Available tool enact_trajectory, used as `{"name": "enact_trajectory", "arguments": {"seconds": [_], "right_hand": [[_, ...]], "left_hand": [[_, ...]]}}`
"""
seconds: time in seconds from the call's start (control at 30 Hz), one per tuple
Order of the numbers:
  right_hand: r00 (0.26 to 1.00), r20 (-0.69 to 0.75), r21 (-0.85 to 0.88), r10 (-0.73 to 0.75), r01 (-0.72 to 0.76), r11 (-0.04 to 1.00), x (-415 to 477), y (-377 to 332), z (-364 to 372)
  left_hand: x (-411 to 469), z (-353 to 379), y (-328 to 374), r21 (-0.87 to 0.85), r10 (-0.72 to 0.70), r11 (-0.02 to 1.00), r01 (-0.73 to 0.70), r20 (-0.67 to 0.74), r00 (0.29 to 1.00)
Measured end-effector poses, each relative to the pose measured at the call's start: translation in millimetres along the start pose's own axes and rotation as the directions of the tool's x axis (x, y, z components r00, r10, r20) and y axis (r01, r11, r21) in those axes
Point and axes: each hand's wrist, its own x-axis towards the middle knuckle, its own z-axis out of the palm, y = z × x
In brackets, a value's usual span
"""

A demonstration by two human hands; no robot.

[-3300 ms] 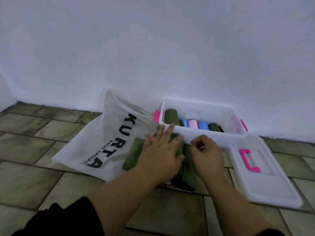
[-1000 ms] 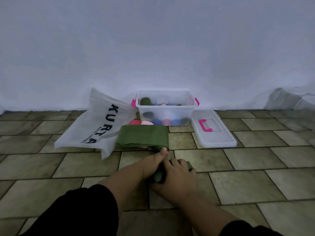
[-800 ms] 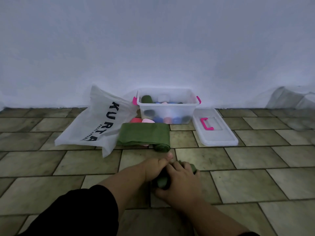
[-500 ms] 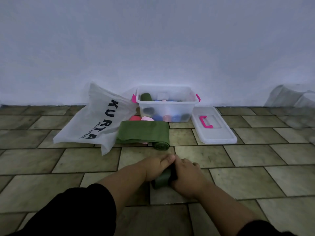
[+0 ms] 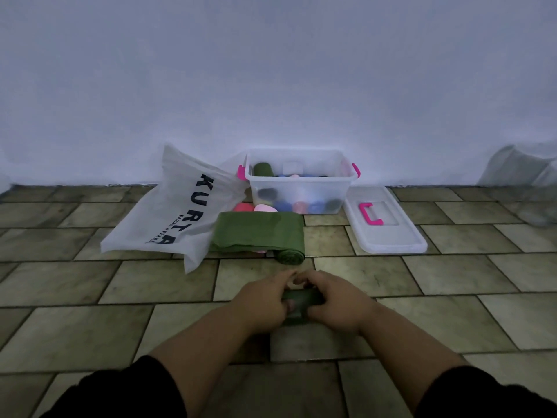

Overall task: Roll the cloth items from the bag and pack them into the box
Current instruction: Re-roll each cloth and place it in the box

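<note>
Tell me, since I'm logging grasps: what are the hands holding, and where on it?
Both hands hold one dark green rolled cloth on the floor: left hand on its left end, right hand on its right end.

- We see a floor of olive-brown stone tiles (image 5: 452,273) laid in staggered rows with dark joints, running up to the wall.
- We see a plain pale bluish-white wall (image 5: 271,70) filling the upper half of the view.
- At the far right edge, against the wall, we make out a crumpled pale translucent sheet (image 5: 524,167); what it is we cannot tell.
</note>
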Motion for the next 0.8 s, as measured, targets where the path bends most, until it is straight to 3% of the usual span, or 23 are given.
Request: {"name": "enact_trajectory", "arguments": {"seconds": [0.07, 0.13, 0.2, 0.23, 0.3, 0.33, 0.4, 0.6, 0.7, 0.8], "right_hand": [[0.999, -0.046, 0.017, 0.028, -0.027, 0.999, -2.1, 2.2, 3.7], [0.989, -0.08, 0.063, 0.125, -0.12, 0.991, -2.1, 1.0, 5.3], [0.972, -0.107, 0.101, 0.21, -0.199, 0.975, -0.6, -1.3, 8.9], [0.963, -0.122, 0.117, 0.239, -0.225, 0.967, -0.1, -3.3, 11.2], [0.947, -0.146, 0.178, 0.287, -0.261, 0.949, 0.1, -9.1, 15.8], [0.941, -0.143, 0.229, 0.308, -0.271, 0.935, -0.1, -11.7, 18.5], [0.938, -0.125, 0.333, 0.323, -0.267, 0.904, -2.2, -17.3, 23.6], [0.959, -0.121, 0.445, 0.256, -0.178, 0.878, -10.3, -33.0, 38.8], [0.964, -0.06, 0.59, 0.26, -0.176, 0.788, -8.0, -31.0, 28.3], [0.988, 0.045, 0.705, 0.149, -0.137, 0.696, 0.4, -24.4, 12.6]], "left_hand": [[-0.5, -3.0, -0.9, 0.064, -0.063, 0.995, 0.07, -0.114, 0.992], [-1.7, -5.9, -3.6, 0.043, -0.189, 0.977, 0.21, -0.294, 0.937], [-1.9, -8.1, -3.3, -0.243, -0.392, 0.912, 0.331, -0.272, 0.879], [-1.1, -8.1, -0.4, -0.456, -0.479, 0.811, 0.367, -0.159, 0.863], [-1.5, -3.1, 11.1, -0.781, -0.519, 0.492, 0.385, 0.092, 0.85], [-1.9, -0.1, 17.1, -0.857, -0.512, 0.352, 0.377, 0.161, 0.844], [3.2, 7.3, 22.0, -0.915, -0.535, 0.232, 0.329, 0.163, 0.829], [3.9, 16.2, 16.6, -0.957, -0.62, 0.185, 0.222, 0.061, 0.782], [3.3, 14.2, 9.0, -0.981, -0.599, 0.14, 0.136, 0.025, 0.8], [12.3, 1.0, 16.2, -0.991, -0.534, 0.132, 0.015, -0.059, 0.843]]}}
